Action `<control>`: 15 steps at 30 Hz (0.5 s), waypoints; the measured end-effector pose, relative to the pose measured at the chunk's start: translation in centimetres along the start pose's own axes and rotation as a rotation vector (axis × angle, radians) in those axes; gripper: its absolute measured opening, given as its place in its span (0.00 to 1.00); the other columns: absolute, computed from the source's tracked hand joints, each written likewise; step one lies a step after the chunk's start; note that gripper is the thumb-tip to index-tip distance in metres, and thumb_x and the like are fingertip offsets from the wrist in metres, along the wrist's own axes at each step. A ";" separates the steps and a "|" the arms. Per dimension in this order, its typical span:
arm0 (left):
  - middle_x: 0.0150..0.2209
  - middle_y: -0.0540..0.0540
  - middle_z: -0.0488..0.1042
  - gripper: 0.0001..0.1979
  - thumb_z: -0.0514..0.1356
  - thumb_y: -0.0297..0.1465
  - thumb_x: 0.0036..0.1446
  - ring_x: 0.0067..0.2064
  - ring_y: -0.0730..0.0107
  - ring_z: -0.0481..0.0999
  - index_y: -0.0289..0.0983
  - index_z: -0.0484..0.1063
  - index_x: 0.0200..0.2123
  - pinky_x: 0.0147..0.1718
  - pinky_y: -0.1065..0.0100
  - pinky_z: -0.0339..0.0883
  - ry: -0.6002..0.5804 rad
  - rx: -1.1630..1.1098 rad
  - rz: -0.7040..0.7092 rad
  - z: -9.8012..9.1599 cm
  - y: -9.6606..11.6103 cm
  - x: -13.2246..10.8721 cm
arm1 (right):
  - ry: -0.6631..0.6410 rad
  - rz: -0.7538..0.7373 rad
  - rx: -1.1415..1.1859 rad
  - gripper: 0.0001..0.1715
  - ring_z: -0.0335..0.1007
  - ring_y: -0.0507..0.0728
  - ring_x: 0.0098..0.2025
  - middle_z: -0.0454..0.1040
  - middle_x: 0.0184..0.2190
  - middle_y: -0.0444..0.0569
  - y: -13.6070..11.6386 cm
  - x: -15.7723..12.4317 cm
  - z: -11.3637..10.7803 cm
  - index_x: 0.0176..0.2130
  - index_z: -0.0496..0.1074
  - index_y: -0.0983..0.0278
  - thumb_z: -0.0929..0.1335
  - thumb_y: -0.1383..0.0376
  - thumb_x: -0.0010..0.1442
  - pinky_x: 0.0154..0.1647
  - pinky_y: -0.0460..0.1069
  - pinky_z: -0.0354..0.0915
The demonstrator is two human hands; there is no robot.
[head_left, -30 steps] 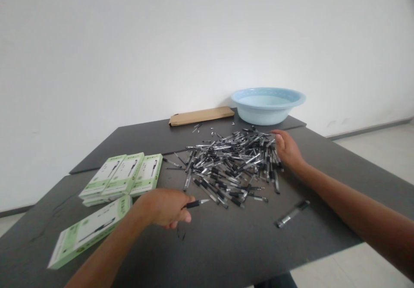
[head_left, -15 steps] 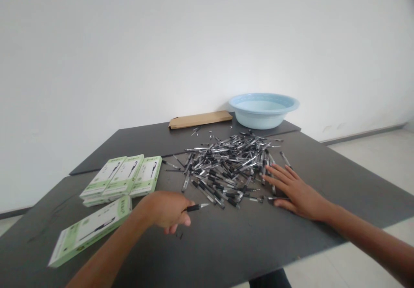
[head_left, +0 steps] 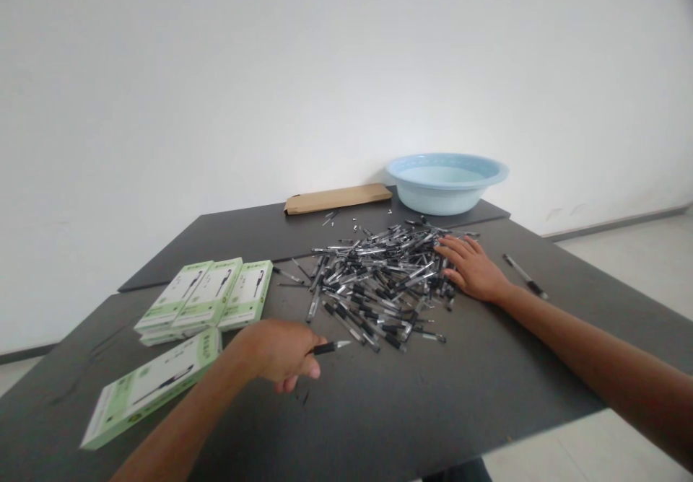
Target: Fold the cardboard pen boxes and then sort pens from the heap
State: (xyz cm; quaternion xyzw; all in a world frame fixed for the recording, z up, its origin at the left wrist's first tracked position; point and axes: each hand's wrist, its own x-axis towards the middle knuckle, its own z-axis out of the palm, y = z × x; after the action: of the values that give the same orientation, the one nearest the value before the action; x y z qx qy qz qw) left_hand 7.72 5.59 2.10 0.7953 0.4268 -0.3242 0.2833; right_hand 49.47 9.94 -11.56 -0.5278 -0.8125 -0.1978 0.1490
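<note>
A heap of pens sprawls across the center of the frame, its clear barrels and dark grips lying at all angles with no common axis. My right hand is the nearer of the two, at the heap's right edge: the fingers lie loosely spread, back of the hand up, reaching toward the upper left of the frame and seeming to rest on the outermost pens. From that hand, the heap lies to the left.

A lone pen lies on the other side, at right of frame, its long axis slanting from upper left to lower right, just beyond my right forearm and well apart from my left hand.

That left hand, below center, pinches a black-gripped pen between thumb and fingers. The pen lies nearly level across the frame, its pale tip aimed right and slightly up, just short of the heap's near edge and apart from it; my hand hides the back end.

At lower left, a single green-and-white box lies aslant beside my left forearm, with stacked boxes behind it. Toward the wall sit a flat cardboard piece and a pale blue basin.
</note>
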 end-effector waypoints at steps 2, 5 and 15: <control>0.33 0.40 0.81 0.19 0.52 0.31 0.59 0.33 0.60 0.81 0.35 0.69 0.52 0.25 0.71 0.65 -0.012 -0.002 -0.003 0.0 0.0 0.3 | 0.035 0.024 0.024 0.26 0.55 0.64 0.61 0.63 0.59 0.57 -0.5 0.1 -0.4 0.58 0.62 0.64 0.60 0.57 0.64 0.61 0.62 0.47; 0.34 0.39 0.81 0.18 0.52 0.31 0.59 0.34 0.59 0.81 0.34 0.70 0.51 0.25 0.71 0.66 -0.027 -0.001 -0.007 0.1 0.0 0.6 | 0.071 0.071 0.068 0.21 0.61 0.63 0.56 0.67 0.54 0.57 -2.1 1.2 -1.3 0.53 0.66 0.65 0.60 0.58 0.64 0.57 0.58 0.53; 0.33 0.41 0.81 0.16 0.52 0.31 0.59 0.34 0.60 0.81 0.36 0.72 0.47 0.27 0.70 0.66 0.013 0.023 -0.018 0.1 0.3 -0.3 | 0.155 0.695 -0.074 0.24 0.62 0.68 0.52 0.67 0.52 0.63 0.9 5.5 -4.0 0.54 0.65 0.65 0.59 0.55 0.63 0.48 0.61 0.57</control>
State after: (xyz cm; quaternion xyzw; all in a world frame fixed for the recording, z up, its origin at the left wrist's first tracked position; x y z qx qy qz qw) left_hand 7.79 5.23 2.27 0.7967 0.4321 -0.3264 0.2685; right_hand 48.30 12.71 -5.41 -0.7610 -0.5632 -0.2038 0.2493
